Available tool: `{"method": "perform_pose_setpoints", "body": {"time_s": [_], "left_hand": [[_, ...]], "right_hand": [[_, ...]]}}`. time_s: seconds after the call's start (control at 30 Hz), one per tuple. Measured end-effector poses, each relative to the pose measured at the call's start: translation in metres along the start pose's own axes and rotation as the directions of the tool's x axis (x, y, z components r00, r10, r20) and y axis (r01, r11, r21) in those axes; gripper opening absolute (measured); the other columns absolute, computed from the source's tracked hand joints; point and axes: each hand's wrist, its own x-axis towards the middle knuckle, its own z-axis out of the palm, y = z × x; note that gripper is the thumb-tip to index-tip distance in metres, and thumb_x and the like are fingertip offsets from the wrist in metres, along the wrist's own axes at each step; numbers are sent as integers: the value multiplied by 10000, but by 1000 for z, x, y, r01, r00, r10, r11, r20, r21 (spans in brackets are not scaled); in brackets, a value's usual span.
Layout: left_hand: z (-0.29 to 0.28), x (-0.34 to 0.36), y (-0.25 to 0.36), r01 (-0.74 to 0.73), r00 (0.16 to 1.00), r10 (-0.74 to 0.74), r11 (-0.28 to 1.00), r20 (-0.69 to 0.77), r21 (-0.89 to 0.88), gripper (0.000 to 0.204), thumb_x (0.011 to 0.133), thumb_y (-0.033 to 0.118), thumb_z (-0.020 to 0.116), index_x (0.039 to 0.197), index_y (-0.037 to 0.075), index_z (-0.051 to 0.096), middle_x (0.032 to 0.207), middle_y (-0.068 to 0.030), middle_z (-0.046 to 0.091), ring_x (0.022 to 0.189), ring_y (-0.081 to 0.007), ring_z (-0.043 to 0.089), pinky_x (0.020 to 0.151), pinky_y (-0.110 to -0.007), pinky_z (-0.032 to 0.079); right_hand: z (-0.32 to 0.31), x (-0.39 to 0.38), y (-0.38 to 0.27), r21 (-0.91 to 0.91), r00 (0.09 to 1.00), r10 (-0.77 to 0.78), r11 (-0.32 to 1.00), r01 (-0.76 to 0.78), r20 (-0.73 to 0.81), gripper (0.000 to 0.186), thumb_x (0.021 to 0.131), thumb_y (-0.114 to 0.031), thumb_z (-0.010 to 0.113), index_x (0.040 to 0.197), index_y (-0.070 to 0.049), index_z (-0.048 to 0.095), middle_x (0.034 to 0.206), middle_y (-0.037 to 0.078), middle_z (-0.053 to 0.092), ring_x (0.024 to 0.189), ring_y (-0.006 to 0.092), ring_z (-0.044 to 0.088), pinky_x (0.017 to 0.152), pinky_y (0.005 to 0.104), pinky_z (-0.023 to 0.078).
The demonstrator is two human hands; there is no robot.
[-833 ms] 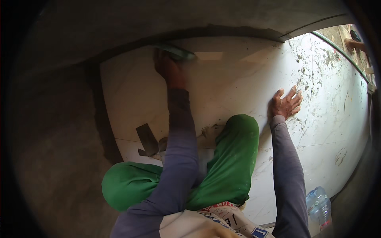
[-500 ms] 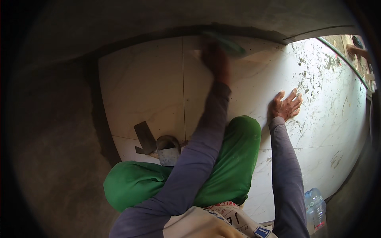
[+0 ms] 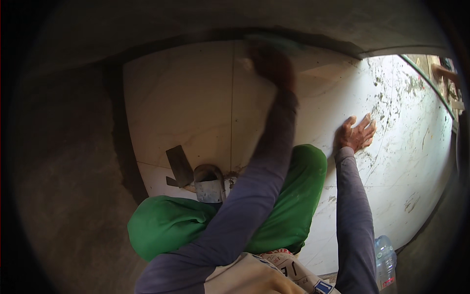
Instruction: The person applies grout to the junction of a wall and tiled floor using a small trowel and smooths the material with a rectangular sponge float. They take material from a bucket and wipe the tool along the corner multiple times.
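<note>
My left hand (image 3: 271, 61), smeared by motion, reaches to the far edge of the pale tiled floor (image 3: 186, 108). Its fingers are closed round a flat, pale green thing (image 3: 276, 44), too blurred to tell its kind. Both are close to the dark strip (image 3: 215, 35) along the foot of the far wall. My right hand (image 3: 357, 133) lies palm down on the tiles with its fingers spread, holding nothing, beside a patch of dark specks.
Near my green-clad knee lie a grey slipper (image 3: 209, 188) and a flat dark tool blade (image 3: 179, 165). Clear plastic bottles (image 3: 386, 262) stand by my right forearm. A dark gap (image 3: 120, 132) runs along the floor's left side. Another person's limb (image 3: 444, 73) shows at the upper right.
My left hand, with the pale green thing, has shifted only slightly at the wall edge, its forearm swinging right. My right hand stays planted on the tiles; the whole view has shifted a little.
</note>
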Motion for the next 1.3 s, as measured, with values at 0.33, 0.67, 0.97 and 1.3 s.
{"method": "perform_pose_setpoints", "body": {"time_s": [0.33,0.67,0.97,1.3], "left_hand": [[-67,94,-75,139,989,-147,830,29,-541,277,1016,128,589,1222,-47,652,1084,-160,705,903,-256,696,778,-384,580],[-48,126,-118,-1,994,55,876,98,-483,305,934,55,642,1219,-55,651,1098,-191,698,898,-322,702,730,-447,635],[-5,-105,98,259,909,-106,902,404,-346,236,1000,156,611,1154,-19,643,1039,-158,687,915,-312,668,831,-446,535],[33,-40,33,-27,996,37,991,81,-130,400,998,107,583,1346,-77,511,1191,-236,633,1099,-335,652,952,-443,545]], "right_hand": [[8,9,17,-5,1000,-4,1000,4,-24,646,988,-457,471,1555,-149,440,1625,168,351,1540,322,263,1247,543,163],[6,13,21,-19,1000,-9,1000,10,8,679,980,-449,468,1577,-138,385,1640,191,301,1564,348,197,1242,585,151],[3,8,12,29,998,10,1000,-12,58,675,982,-444,474,1576,-133,396,1651,184,299,1570,348,188,1241,602,148],[-4,14,7,14,997,3,1000,-4,77,696,970,-444,460,1585,-129,376,1654,196,281,1575,351,173,1255,593,115]]}}
